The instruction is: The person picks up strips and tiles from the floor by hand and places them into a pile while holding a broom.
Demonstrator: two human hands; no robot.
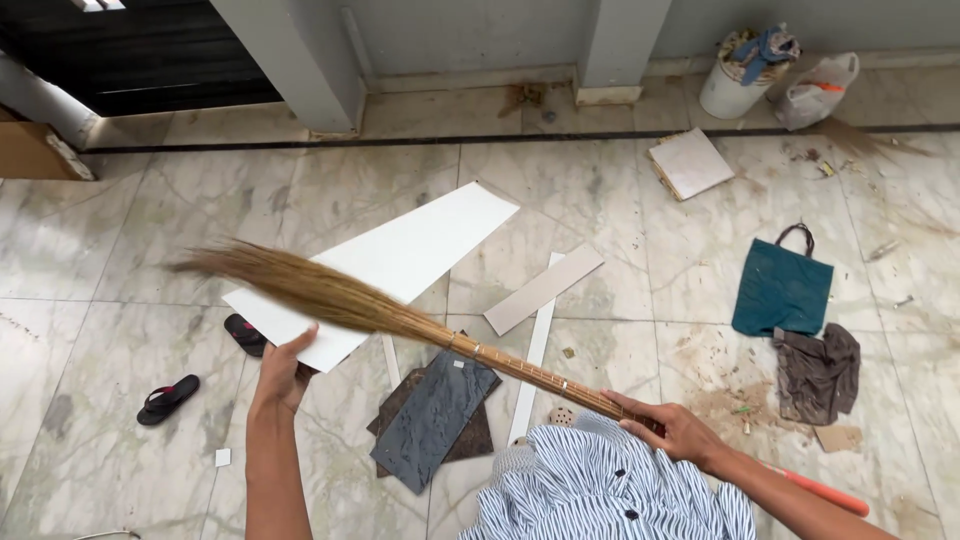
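brown cardboard box (pixel 35 150), far left.

The right hand (pixel 672 428) grips the handle of a grass broom (pixel 400 318), held level above the marble floor (pixel 90 250). The left hand (pixel 283 370) touches its bristles from below. A large white board (pixel 390 265) and a dark tile (pixel 432 420) lie underneath; a teal bag (pixel 782 290) lies near the floor's right edge.
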